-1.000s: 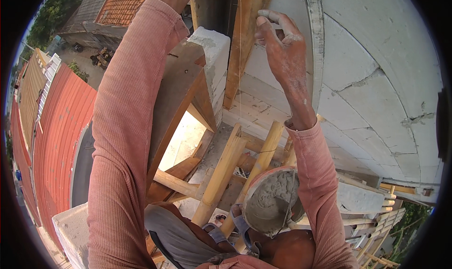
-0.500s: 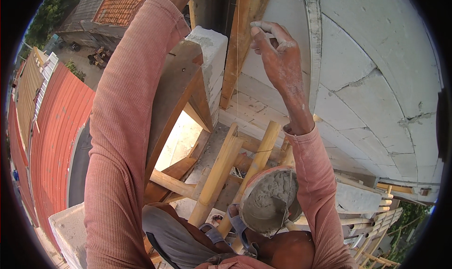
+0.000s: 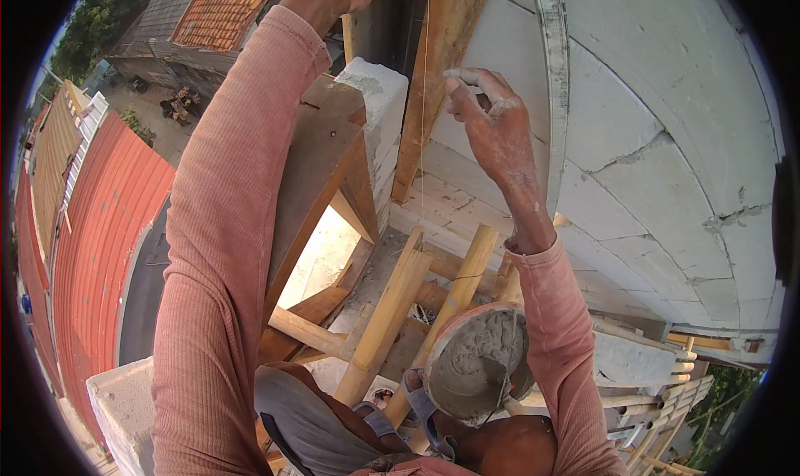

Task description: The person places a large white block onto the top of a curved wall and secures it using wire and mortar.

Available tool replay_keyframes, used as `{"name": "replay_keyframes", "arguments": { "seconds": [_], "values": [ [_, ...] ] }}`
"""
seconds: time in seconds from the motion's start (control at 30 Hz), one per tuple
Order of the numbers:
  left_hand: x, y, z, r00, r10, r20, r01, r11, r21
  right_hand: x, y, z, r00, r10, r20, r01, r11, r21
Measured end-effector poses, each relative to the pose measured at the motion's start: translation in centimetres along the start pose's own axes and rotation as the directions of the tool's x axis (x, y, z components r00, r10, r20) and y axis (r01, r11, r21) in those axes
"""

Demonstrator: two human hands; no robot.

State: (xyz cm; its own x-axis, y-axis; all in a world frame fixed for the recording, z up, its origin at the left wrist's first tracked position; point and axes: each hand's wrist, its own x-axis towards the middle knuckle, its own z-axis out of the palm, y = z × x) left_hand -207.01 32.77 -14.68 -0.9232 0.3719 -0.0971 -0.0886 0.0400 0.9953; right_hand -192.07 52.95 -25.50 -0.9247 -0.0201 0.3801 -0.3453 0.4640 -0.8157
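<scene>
My left hand (image 3: 343,0) is raised at the top edge, partly cut off; a few fingers show, bent toward the right, but their tips and anything they hold are unclear. My right hand (image 3: 500,130), dusted with grey, is closed in a pinch of thumb and forefinger. Whatever lies in that pinch is too small to make out. A thin string (image 3: 424,143) runs down just left of its fingertips, in front of a wooden board (image 3: 442,55). Beside the board stands a white block column (image 3: 379,101), close below my left hand.
Below my right forearm is a bucket (image 3: 439,343) of wet grey mortar. Bamboo poles (image 3: 385,314) form scaffolding around my feet. A pale block wall (image 3: 629,184) curves along the right. A wooden frame (image 3: 312,159) stands at left, with a red metal roof (image 3: 108,251) beyond.
The view has tilted slightly, so the surroundings sit a little lower. More of my left hand shows at the top. My right hand, still pinched, has come down slightly.
</scene>
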Motion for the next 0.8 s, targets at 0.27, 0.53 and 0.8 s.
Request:
{"name": "replay_keyframes", "arguments": {
  "seconds": [0.27, 0.53, 0.8],
  "values": [
    [0.7, -1.3, -2.5, 0.964, 0.105, 0.244, -0.126, 0.989, 0.072, 0.0, 0.9, 0.0, 1.000, -0.013, 0.008, 0.013, 1.000, -0.017],
    [-1.6, 1.0, 1.5, 0.990, 0.038, -0.135, -0.009, 0.978, 0.208, -0.3, 1.2, 0.2, 0.998, 0.037, 0.048, -0.037, 0.999, -0.001],
    [0.2, -1.7, 1.0, 0.964, 0.136, -0.227, -0.178, 0.968, -0.175, -0.4, 1.6, -0.1, 0.999, 0.032, 0.041, -0.032, 0.999, 0.000]
  ]
}}
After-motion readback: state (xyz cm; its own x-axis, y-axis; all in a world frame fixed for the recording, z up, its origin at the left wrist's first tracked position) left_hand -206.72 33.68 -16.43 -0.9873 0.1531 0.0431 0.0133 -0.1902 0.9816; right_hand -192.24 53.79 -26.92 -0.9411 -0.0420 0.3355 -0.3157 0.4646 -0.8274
